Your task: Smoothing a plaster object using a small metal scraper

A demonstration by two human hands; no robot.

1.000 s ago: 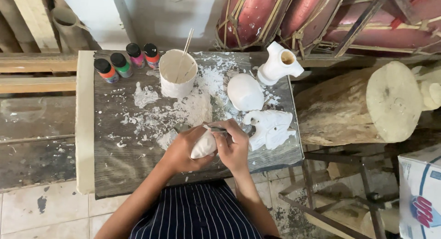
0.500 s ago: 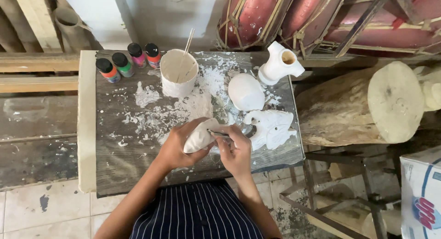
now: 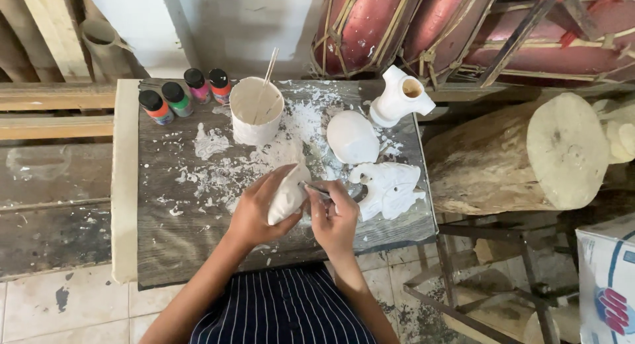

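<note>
Plaster piece [image 3: 288,197], white, now sitting tilted up in front of the cup [image 3: 256,110], turned since a moment ago. Left hand [image 3: 259,212] clamping it; right hand [image 3: 336,218] pinching a thin metal tool [image 3: 316,189] against its edge, scraping. Lying beside: white figure [image 3: 387,188].

The left hand [image 3: 254,208] covers most of the white plaster piece [image 3: 288,197]. The thin tool [image 3: 316,188] in the right hand [image 3: 334,218] is largely concealed; its tip possibly touches the piece. The cardboard box [image 3: 605,281] is cut off at the frame's right edge.
</note>
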